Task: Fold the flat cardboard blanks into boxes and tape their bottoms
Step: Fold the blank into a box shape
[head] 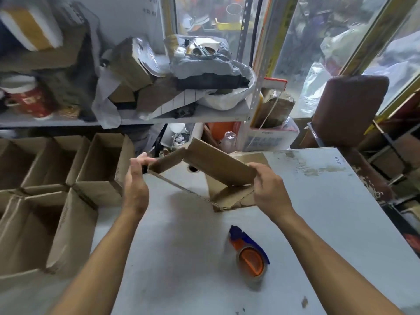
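Cardboard blank half-opened between left hand and right hand.

A brown chair stands beyond the cluttered shelf, perhaps padded.

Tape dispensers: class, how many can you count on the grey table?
1: the orange-and-blue tape dispenser lies on the grey table, near its front edge. None other visible.
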